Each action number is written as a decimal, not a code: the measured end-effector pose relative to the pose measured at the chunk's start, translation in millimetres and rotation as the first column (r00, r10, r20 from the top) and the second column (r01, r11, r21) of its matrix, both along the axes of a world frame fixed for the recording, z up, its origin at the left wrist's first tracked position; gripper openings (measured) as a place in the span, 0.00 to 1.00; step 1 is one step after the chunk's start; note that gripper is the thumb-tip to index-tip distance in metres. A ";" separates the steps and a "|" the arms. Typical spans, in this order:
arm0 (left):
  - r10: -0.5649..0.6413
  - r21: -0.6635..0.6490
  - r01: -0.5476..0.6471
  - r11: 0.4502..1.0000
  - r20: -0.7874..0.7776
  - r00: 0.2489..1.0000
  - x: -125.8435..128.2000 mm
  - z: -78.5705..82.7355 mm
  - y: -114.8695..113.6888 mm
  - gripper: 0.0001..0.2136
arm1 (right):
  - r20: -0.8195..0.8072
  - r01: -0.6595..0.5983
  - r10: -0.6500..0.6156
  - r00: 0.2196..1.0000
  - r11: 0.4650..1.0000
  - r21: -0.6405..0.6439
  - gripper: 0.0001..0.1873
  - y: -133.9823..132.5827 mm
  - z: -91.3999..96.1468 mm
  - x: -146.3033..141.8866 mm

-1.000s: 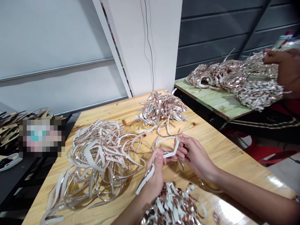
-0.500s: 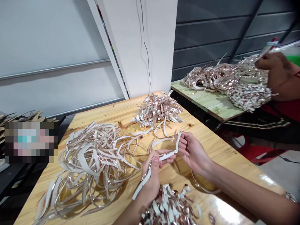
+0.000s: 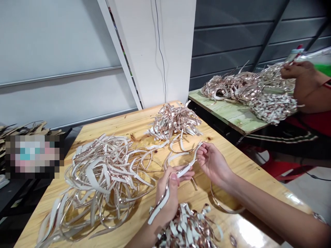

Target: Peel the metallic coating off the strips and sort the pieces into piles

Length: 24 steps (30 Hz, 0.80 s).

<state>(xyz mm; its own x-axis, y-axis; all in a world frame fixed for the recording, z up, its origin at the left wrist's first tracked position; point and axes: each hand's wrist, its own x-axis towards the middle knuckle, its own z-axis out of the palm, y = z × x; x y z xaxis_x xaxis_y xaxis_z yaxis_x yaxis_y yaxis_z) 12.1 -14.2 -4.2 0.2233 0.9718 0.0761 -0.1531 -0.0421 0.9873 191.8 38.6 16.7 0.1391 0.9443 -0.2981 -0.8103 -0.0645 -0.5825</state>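
Our left hand is fisted around a white, rose-gold-backed strip, thumb pressed on top. The strip's tail hangs out below the fist. Our right hand pinches the other end at the fingertips, with the rest of the fingers loosely curled. The strip is held off the table between the two hands, over the near middle of the top.

What we see around it:
- Big loose tangle of long strips just left of the left hand. Its strays reach right up to the held strip.
- Small far pile at the back edge, with a few single strips trailing toward the hands.
- Near heap of short curled pieces, touching the left wrist from below.
- One loose loop lying flat under the right forearm.

Behind the table we have a white pillar with a thin cable running down it.

To the right, well apart, there's a green-topped second table carrying another strip pile and a tight bundle. A co-worker's hand is on that pile. We can't tell its grip.
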 end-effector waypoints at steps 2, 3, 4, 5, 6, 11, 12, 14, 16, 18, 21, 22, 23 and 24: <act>0.004 0.013 -0.004 1.000 0.007 1.000 0.5 0.1 0.4 0.23 | 0.015 0.017 -0.017 1.000 1.000 0.002 0.15 0.9 -1.6 0.6; 0.003 0.025 -0.004 1.000 0.021 1.000 0.8 -0.3 0.6 0.23 | 0.021 0.028 -0.028 0.999 1.000 0.005 0.15 1.5 -2.2 0.6; 0.001 0.034 -0.002 0.999 0.036 0.999 1.2 -1.0 0.9 0.23 | 0.025 0.041 -0.041 0.999 0.999 0.008 0.14 2.2 -2.7 0.6; -0.001 0.039 -0.001 0.999 0.050 0.999 1.6 -1.8 1.0 0.22 | 0.029 0.056 -0.056 0.998 0.998 0.011 0.13 3.1 -3.2 0.7; 0.000 0.042 -0.003 0.999 0.062 0.998 1.8 -2.5 1.0 0.22 | 0.032 0.073 -0.073 0.997 0.997 0.014 0.13 4.1 -3.6 1.0; -0.002 0.070 -0.004 0.998 0.072 0.997 1.1 -4.1 -0.5 0.20 | 0.082 0.148 -0.151 0.985 0.988 0.047 0.11 9.5 -6.6 4.4; 0.003 0.073 -0.008 0.997 0.064 0.998 0.8 -4.0 -0.8 0.20 | 0.099 0.161 -0.166 0.981 0.985 0.059 0.10 9.9 -7.2 4.8; 0.015 0.072 -0.019 0.997 0.052 0.999 0.7 -3.7 -1.1 0.21 | 0.138 0.188 -0.199 0.970 0.978 0.090 0.10 9.5 -8.2 4.5; 0.023 0.072 -0.027 0.997 0.057 0.998 1.3 -3.4 -0.9 0.21 | 0.182 0.211 -0.233 0.955 0.969 0.132 0.09 7.2 -8.4 2.8; 0.035 0.069 -0.040 0.997 0.076 0.997 2.2 -3.0 -0.8 0.20 | 0.229 0.228 -0.265 0.937 0.957 0.179 0.09 4.3 -7.8 1.0; 0.062 0.067 -0.068 0.995 0.084 0.995 1.8 -0.6 -2.6 0.21 | 0.297 0.238 -0.307 0.904 0.939 0.247 0.09 3.2 -6.0 2.1; 0.071 0.074 -0.076 0.994 0.073 0.995 0.8 0.9 -3.9 0.21 | 0.321 0.237 -0.318 0.892 0.934 0.267 0.09 4.3 -5.2 4.0; 0.077 0.091 -0.082 0.992 0.057 0.995 -0.6 2.7 -5.6 0.22 | 0.348 0.233 -0.327 0.879 0.930 0.285 0.10 6.1 -4.3 6.6; 0.082 0.117 -0.086 0.989 0.038 0.996 -2.2 4.7 -7.5 0.22 | 0.379 0.216 -0.322 0.868 0.930 0.296 0.11 8.2 -3.2 9.6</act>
<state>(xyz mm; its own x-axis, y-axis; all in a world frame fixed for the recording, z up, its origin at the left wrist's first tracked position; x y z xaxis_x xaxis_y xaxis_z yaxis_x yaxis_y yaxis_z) 9.8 -21.7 0.5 0.1365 0.9708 0.1974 -0.1766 -0.1722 0.9691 201.3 46.8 13.5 0.4584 0.8860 0.0705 -0.4563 0.3026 -0.8368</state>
